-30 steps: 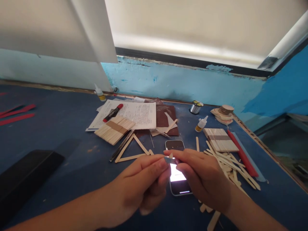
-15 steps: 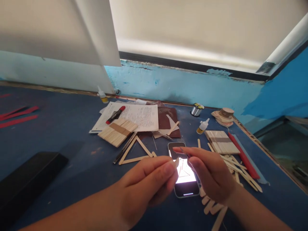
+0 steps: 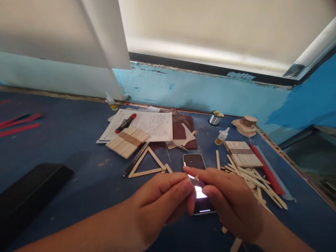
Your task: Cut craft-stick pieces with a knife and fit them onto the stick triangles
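Note:
Above a lit phone (image 3: 194, 161), my two hands meet fingertip to fingertip. My left hand (image 3: 160, 203) is closed in a pinch; what sits in it is mostly hidden, with only a small pale tip (image 3: 196, 177) showing between the hands. My right hand (image 3: 231, 199) reaches in from the other side, its index finger over the left fingertips and its thumb bent below. What the right fingers grip, if anything, is hidden. Behind my left hand, craft sticks joined as a triangle (image 3: 146, 172) lie flat on the blue table.
Loose craft sticks (image 3: 258, 180) spread around my right hand, near a banded stick bundle (image 3: 243, 159) and glue bottle (image 3: 222, 135). Another bundle (image 3: 123, 148) lies by papers (image 3: 154, 126) and a marker (image 3: 126, 123). A wire spool (image 3: 215, 119) stands behind; a black block (image 3: 36, 185) sits left.
My right hand has moved left and slightly down, so its fingers now overlap my left fingertips and cover more of the phone's screen. My left hand has barely moved.

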